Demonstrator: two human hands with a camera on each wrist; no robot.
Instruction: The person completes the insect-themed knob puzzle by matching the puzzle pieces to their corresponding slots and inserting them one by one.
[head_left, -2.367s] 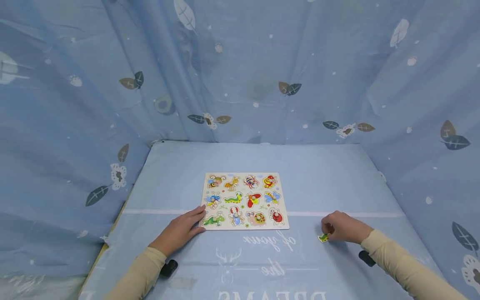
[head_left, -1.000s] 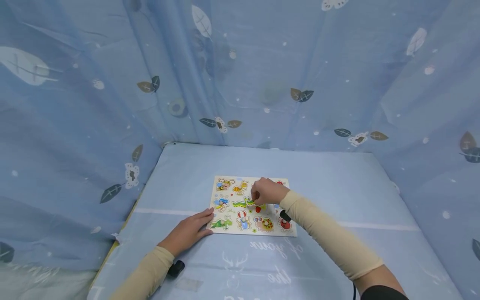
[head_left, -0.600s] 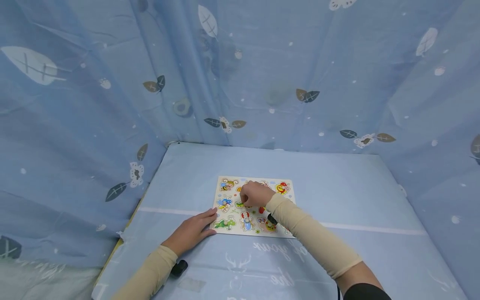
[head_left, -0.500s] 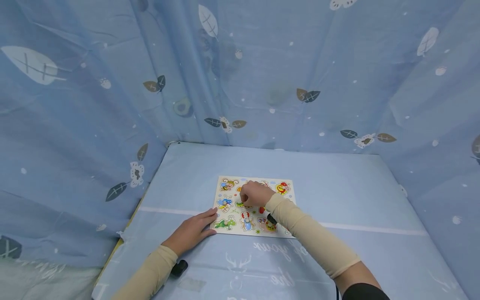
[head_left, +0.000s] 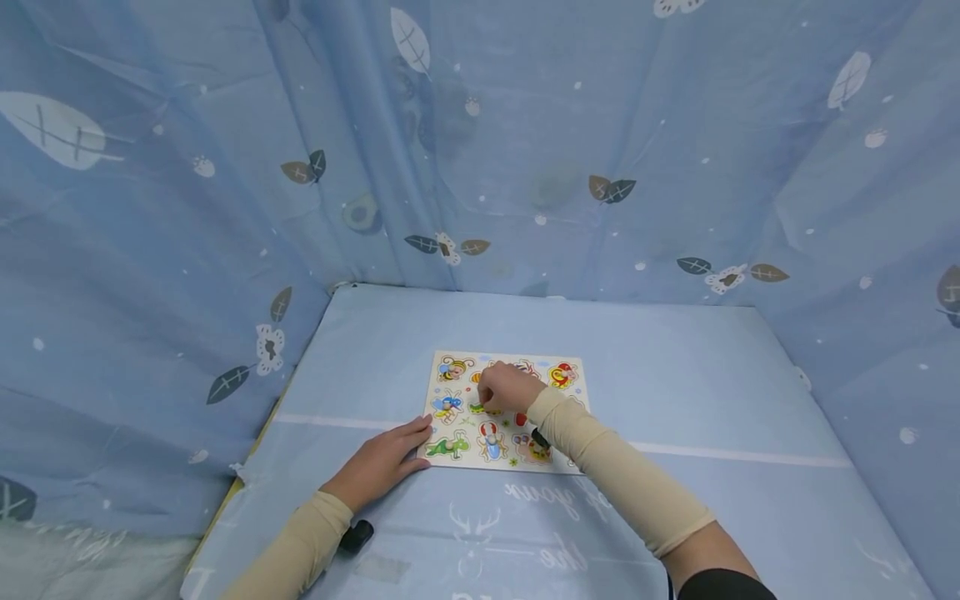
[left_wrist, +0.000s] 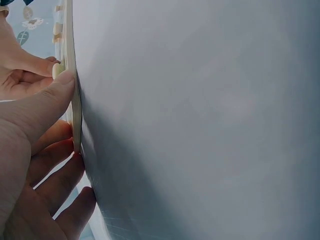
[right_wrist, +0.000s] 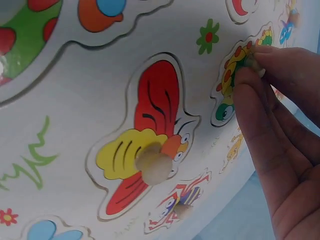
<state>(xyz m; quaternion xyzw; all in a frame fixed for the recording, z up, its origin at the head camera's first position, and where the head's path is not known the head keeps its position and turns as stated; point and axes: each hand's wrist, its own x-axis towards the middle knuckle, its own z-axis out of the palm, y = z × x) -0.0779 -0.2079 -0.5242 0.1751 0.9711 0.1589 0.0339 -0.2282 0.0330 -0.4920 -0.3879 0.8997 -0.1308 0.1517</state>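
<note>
A pale wooden knob puzzle board (head_left: 468, 427) with insect pieces lies on the table. My right hand (head_left: 510, 390) is over its middle row, and in the right wrist view thumb and fingertips pinch the knob of the green-and-yellow caterpillar piece (right_wrist: 229, 75). That piece lies at its matching outline; whether it sits fully flush is hard to tell. The left hand (head_left: 381, 460) rests at the board's left edge with fingers extended. In the left wrist view, its thumb touches the board's edge (left_wrist: 76, 115) from one side and the other fingers lie along it.
A red-winged butterfly piece (right_wrist: 159, 95) and a spider piece (right_wrist: 187, 195) sit in the board near the right hand. Blue cloth covers the table (head_left: 660, 358). Blue patterned curtains (head_left: 525, 125) hang behind and at both sides.
My right hand has brought the caterpillar piece from the table's right side to the board's middle row, and stays there over the last half second. The left hand keeps its place.
</note>
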